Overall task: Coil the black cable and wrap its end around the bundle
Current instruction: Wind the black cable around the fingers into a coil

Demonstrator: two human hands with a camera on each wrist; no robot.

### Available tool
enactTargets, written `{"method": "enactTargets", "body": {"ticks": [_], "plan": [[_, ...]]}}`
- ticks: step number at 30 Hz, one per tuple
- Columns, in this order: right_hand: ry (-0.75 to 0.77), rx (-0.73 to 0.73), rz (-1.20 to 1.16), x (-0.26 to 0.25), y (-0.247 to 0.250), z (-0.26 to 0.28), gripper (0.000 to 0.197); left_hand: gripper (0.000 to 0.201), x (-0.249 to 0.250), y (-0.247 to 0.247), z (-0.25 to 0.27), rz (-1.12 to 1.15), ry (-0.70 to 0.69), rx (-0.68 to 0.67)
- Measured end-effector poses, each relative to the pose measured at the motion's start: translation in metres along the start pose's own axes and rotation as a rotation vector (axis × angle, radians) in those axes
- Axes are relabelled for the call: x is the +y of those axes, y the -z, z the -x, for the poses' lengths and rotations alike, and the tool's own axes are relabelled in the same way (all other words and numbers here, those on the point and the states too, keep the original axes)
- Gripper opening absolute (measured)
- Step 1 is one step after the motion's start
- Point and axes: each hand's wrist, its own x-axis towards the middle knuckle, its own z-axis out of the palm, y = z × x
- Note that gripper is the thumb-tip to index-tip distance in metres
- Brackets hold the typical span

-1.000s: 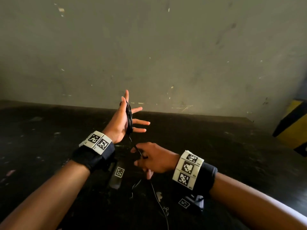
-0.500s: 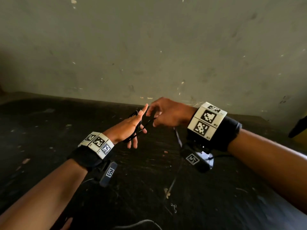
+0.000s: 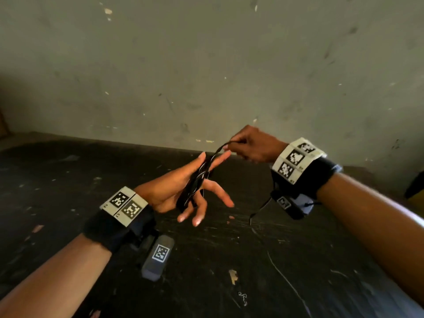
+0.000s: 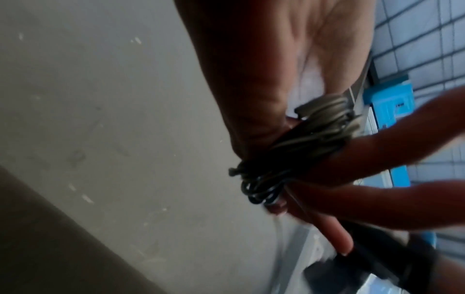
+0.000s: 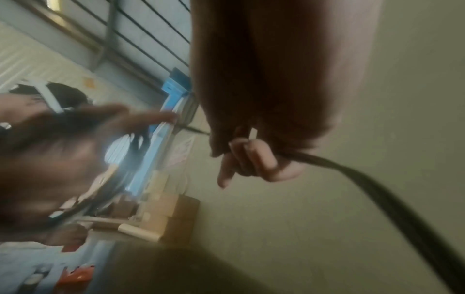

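The black cable is wound in several loops around my left hand [image 3: 214, 165], the coil [image 3: 195, 182] lying across the palm between thumb and index finger. That hand's fingers are spread and straight. In the left wrist view the coil [image 4: 276, 159] wraps the base of the fingers. Just above and right of the left fingertips, my right hand [image 3: 231, 145] pinches the free strand [image 3: 220, 149], which runs taut to the coil. The right wrist view shows the pinching fingers [image 5: 241, 151] and the cable [image 5: 352, 175] trailing away.
Both hands hover over a dark, scratched table [image 3: 252, 260] set against a grey wall [image 3: 206, 65]. A thin loose cable [image 3: 284, 278] lies on the table below my right forearm. A yellow and black object [image 3: 415, 187] sits at the far right edge.
My right hand rose from below the left hand to above its fingertips, carrying the strand over the coil. The left hand tilted forward, its fingers now spread downward.
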Motion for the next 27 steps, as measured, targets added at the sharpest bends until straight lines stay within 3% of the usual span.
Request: {"method": "enactTargets", "body": {"ticks": [6,9,15,20,23,27], "plan": [[-0.138,0.012,-0.144,0.013,-0.064,0.019,0.02,0.051,0.017,-0.01,-0.018,0.341,-0.248,-0.042],[-0.208,-0.075,-0.22,0.015,-0.093,0.029,0.013,0.051,0.025,-0.006,-0.03,0.363,-0.371,0.149],[-0.189,-0.355,-0.204,-0.004,-0.111,0.056,0.024,0.049,0.021,0.006,-0.048,0.292,-0.476,0.508],[-0.144,-0.328,-0.055,-0.023,-0.081,0.064,0.023,0.048,0.005,0.007,-0.05,0.044,-0.356,0.594],[-0.159,-0.425,-0.032,-0.029,-0.06,0.07,0.02,0.05,-0.006,0.007,-0.049,-0.135,-0.242,0.639],[-0.166,-0.472,0.107,-0.039,-0.035,0.073,0.014,0.065,-0.023,-0.003,-0.05,-0.372,-0.099,0.581]]}}
